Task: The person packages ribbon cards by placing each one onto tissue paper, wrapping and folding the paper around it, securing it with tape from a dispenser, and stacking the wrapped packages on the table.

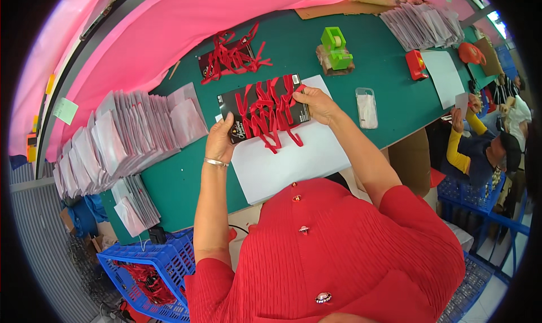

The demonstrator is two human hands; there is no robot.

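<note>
Between my two hands is a black card with red ribbons (270, 113), several of them looped and hanging loose over its lower edge. My left hand (220, 139) grips the card's lower left corner, thumb on top. On the right edge, my right hand (318, 104) pinches the card with the thumb beside a ribbon. White paper sheets (299, 162) lie beneath it on the green table. Farther off rests a second black card heaped with red ribbons (231, 55).
Stacked pale packets (130, 137) fill the left side, with another pile (420, 27) at far right. A green tape dispenser (337, 47), a clear case (367, 110) and a red dispenser (416, 65) stand rightward. A blue crate (144, 266) is below; another person (480, 154) sits at right.
</note>
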